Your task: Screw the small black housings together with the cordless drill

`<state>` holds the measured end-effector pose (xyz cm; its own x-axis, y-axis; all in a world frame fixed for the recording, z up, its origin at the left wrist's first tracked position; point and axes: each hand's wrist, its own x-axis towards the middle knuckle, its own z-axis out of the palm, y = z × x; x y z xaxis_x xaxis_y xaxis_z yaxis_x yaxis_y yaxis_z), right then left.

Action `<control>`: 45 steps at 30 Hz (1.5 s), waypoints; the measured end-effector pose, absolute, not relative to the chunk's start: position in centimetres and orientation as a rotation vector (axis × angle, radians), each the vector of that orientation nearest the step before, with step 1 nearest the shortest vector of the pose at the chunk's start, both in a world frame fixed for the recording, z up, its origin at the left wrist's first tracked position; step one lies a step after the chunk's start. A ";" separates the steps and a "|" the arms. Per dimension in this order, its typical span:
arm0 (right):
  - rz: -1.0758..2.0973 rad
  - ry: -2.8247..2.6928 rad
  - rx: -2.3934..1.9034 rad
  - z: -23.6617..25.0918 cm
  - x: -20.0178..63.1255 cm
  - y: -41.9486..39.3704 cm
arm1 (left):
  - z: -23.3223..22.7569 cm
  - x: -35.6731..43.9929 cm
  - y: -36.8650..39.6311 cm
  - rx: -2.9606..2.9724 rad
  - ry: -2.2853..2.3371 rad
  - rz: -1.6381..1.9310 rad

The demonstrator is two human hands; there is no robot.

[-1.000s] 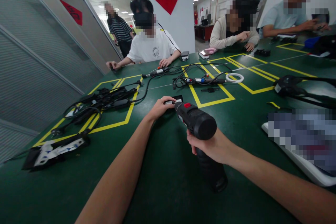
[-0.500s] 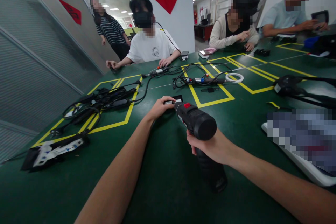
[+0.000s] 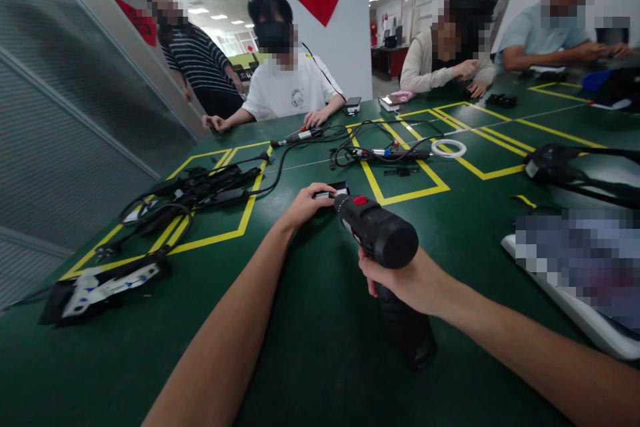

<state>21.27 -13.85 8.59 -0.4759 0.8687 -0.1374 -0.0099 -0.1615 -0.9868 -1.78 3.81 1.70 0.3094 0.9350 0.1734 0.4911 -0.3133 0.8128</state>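
Observation:
My right hand [image 3: 405, 278] grips the handle of a black cordless drill [image 3: 383, 237] with a red switch on top. Its nose points away from me at a small black and white part [image 3: 334, 191] lying on the green table [image 3: 310, 347]. My left hand [image 3: 306, 205] rests on that part and pins it down from the left. The drill's tip is hidden where it meets the part.
A tangle of black cables and adapters [image 3: 200, 188] lies left inside yellow tape boxes. A black and white device [image 3: 103, 283] sits near left. A soldering iron [image 3: 390, 154], a white ring [image 3: 449, 148] and a white tray [image 3: 575, 307] lie right. Several people sit across; one stands far left.
My hands and the drill have barely shifted, only slightly right. The standing person in the striped top has walked closer along the far left.

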 end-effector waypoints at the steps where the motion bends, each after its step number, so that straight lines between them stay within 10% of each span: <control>1: 1.712 -1.442 -1.011 8.6 21.3 -13.8 | 1.6 -1.8 3.8 1.937 1.253 0.877; 45: 1.719 -1.422 -0.975 8.3 21.3 -13.9 | 1.4 -1.9 4.0 1.945 1.243 0.877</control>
